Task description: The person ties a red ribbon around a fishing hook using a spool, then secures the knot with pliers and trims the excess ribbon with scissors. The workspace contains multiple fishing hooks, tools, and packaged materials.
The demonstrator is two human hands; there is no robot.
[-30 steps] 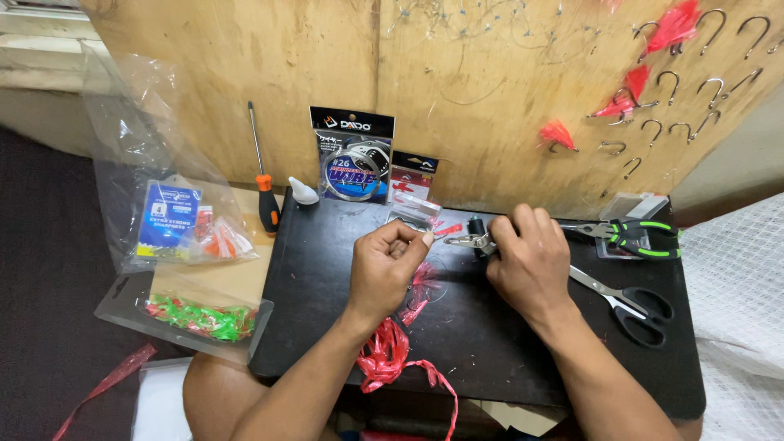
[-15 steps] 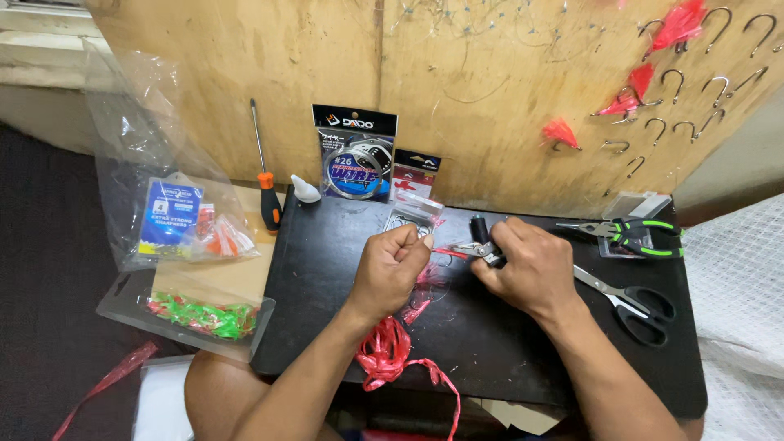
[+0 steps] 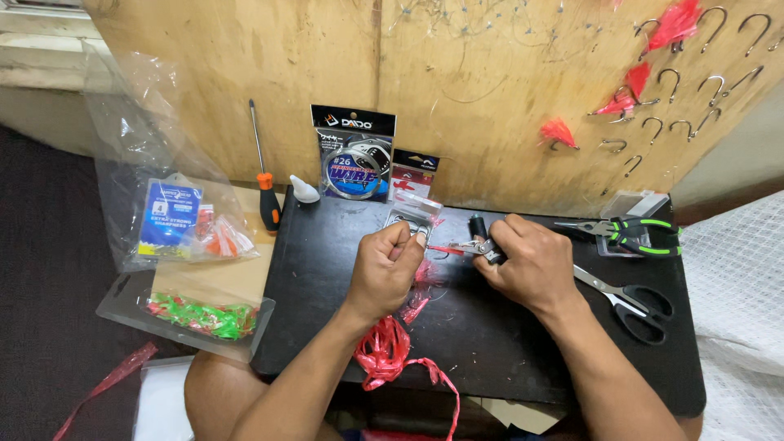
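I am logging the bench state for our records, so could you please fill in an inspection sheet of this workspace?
Surface: black board over the lap, with red scraps on it.
Job's things: small metal tool in the right hand; red strand running from it towards the left hand, which is closed in a pinch.
Clutter: scissors, green-handled pliers, orange-handled screwdriver, wire packet, clear bags, tray of green and red bits, red plastic bundle.
Hands: both over the board's middle, close together.
Cables: nothing seen.
Surroundings: plywood panel behind, with hooks, some red-feathered.
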